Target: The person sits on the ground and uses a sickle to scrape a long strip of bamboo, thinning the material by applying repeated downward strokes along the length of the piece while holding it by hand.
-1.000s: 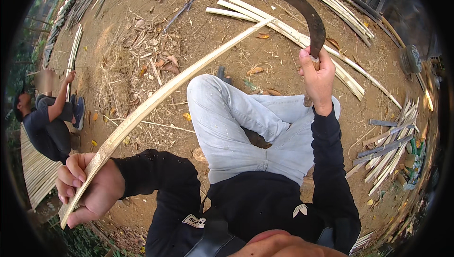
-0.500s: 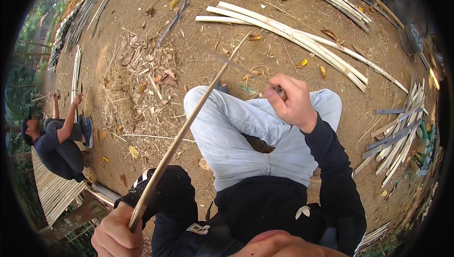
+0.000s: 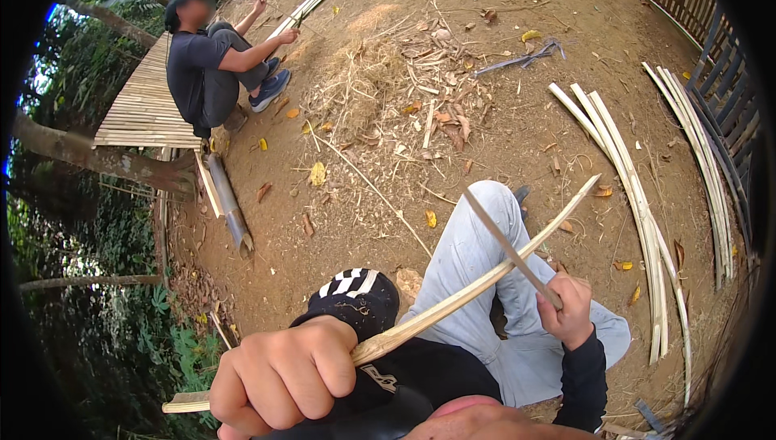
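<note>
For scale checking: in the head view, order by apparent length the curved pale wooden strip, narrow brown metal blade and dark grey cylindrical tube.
1. Curved pale wooden strip
2. Narrow brown metal blade
3. Dark grey cylindrical tube
Tube looks farther; true order unsure.

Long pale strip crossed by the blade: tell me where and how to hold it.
Take the pale strip near its thicker lower-left end, from the person's left, knuckles up, as the left grip does. It narrows and curves toward its far tip, and the blade crosses that far half, so the near end looks safest.
</note>
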A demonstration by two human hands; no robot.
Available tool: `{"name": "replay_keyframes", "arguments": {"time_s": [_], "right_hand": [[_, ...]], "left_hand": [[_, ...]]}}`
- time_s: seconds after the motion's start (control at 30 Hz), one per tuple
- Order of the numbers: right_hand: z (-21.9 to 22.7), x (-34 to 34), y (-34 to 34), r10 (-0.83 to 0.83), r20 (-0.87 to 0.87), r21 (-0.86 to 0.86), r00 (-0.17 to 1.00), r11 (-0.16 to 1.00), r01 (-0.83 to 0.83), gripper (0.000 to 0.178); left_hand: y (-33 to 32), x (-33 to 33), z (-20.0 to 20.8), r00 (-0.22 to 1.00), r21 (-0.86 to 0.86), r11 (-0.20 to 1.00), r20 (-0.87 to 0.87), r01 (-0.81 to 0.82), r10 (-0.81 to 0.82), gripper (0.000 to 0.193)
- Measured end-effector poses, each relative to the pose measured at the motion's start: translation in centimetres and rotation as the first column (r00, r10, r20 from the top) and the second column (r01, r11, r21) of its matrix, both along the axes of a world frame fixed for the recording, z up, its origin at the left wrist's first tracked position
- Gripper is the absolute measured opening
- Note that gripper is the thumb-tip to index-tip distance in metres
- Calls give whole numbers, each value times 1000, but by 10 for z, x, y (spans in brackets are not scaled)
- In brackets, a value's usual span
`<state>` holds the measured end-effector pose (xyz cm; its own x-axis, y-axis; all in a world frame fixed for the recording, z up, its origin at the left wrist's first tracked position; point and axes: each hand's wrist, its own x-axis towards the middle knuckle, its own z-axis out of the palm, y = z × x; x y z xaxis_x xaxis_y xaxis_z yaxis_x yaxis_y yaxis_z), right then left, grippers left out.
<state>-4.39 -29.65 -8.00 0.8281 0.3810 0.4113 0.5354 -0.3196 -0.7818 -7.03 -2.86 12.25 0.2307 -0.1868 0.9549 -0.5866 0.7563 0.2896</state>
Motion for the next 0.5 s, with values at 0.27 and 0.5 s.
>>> {"name": "replay_keyframes", "arguments": {"time_s": [0.27, 0.5], "right_hand": [[-13, 1, -16, 53, -26, 44, 998, 998, -52, 16], [-37, 3, -36, -37, 42, -73, 998, 997, 40, 14]], "left_hand": [[-5, -10, -5, 974, 43, 973, -6, 225, -225, 31], [-12, -32, 5, 967, 204, 965, -227, 162, -114, 24]]}}
